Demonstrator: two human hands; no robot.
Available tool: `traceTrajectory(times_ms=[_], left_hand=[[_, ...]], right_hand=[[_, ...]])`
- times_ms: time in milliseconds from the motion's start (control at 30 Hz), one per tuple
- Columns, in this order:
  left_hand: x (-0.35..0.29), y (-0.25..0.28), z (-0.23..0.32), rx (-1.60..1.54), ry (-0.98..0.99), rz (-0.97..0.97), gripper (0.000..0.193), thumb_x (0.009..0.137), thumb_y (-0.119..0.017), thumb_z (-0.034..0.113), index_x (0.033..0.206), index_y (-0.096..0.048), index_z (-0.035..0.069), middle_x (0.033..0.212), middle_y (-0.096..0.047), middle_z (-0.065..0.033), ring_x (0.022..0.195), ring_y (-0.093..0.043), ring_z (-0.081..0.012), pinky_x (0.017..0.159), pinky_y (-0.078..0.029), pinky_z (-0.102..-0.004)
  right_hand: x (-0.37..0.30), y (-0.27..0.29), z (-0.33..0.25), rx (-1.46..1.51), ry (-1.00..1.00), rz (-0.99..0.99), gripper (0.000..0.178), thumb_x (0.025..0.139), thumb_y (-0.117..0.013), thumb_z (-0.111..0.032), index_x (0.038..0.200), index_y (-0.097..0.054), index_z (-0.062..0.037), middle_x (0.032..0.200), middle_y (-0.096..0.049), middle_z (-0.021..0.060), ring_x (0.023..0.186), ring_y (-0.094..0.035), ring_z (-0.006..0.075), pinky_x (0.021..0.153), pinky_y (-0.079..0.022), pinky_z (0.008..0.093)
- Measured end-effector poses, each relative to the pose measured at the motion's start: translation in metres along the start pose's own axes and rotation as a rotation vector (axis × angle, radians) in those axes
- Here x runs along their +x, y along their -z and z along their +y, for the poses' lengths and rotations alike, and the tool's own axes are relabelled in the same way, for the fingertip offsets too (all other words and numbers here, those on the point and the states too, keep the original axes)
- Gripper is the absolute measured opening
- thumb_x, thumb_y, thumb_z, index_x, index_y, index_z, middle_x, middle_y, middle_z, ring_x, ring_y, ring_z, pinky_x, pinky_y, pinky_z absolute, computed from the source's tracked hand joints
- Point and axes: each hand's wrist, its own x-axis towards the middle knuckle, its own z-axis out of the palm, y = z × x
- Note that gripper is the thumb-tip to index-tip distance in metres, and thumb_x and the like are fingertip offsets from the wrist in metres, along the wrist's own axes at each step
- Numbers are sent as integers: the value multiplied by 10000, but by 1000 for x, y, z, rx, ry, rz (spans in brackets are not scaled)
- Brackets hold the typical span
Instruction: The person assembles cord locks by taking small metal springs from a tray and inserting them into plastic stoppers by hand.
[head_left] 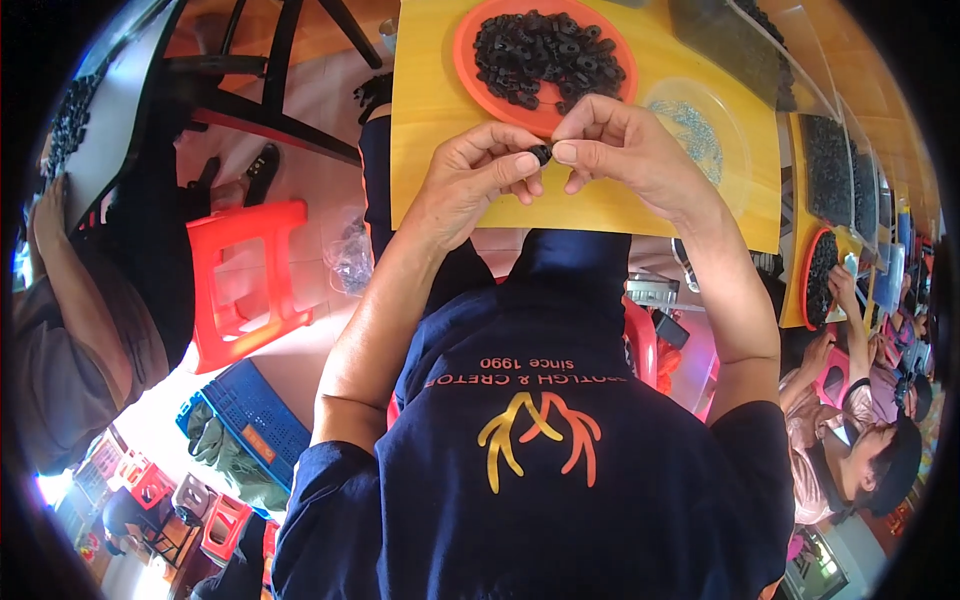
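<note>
A small black plastic part (541, 154) is pinched between the thumb and index finger of my left hand (480, 178). My right hand (630, 155) meets it from the other side, thumb and index finger pressed together at the part's edge; whatever tiny thing they hold is hidden. Just beyond both hands, an orange round tray (468, 72) carries a heap of black plastic parts (545, 55). To the right of my right hand, a shallow clear dish (735, 125) holds small silvery metal pieces (697, 140).
The yellow tabletop (430, 80) ends just above my lap. Clear bins of black parts (830, 170) stand at the right. A red stool (205, 290) and a blue crate (245, 415) are on the floor at left. Other people sit at work on both sides.
</note>
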Motion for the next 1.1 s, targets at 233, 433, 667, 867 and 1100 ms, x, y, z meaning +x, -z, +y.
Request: traceTrajectory(times_ms=[233, 433, 667, 867, 1100], left_hand=[[1, 1, 2, 86, -18, 5, 186, 906, -657, 64, 1079, -625, 3, 895, -659, -82, 780, -643, -146, 688, -521, -270], [-1, -1, 8, 223, -28, -18, 171, 896, -672, 70, 1044, -643, -11, 850, -663, -64, 757, -637, -116, 702, -521, -254], [-4, -9, 14, 372, -24, -44, 164, 900, -669, 76, 1041, -631, 3, 846, -657, -52, 768, -626, -115, 715, -508, -259], [-4, -15, 12, 402, -3, -22, 112, 901, -638, 34, 1004, -631, -7, 830, -629, -18, 754, -596, -78, 699, -502, -232], [2, -14, 11, 508, -11, -1, 96, 890, -640, 7, 983, -624, -11, 818, -616, -13, 737, -580, -75, 691, -499, -237]], right_hand=[[1, 2, 7, -123, 39, -13, 191, 927, -665, -185, 1004, -598, -24, 882, -623, 13, 802, -614, 85, 671, -550, 259], [-6, -2, -12, -513, -140, -95, 236, 988, -565, -265, 982, -562, -30, 817, -581, 19, 689, -568, 74, 570, -502, 238], [-12, -5, -15, -664, -76, -121, 231, 951, -570, -208, 898, -596, 15, 686, -584, 116, 635, -594, 199, 588, -481, 346], [-19, -18, -12, -806, -15, 26, 260, 949, -571, -198, 804, -608, 14, 629, -596, 102, 591, -589, 179, 562, -460, 328], [-16, -23, -8, -1114, 27, 92, 259, 896, -580, -176, 768, -625, 45, 690, -612, 226, 669, -610, 394, 632, -485, 447]])
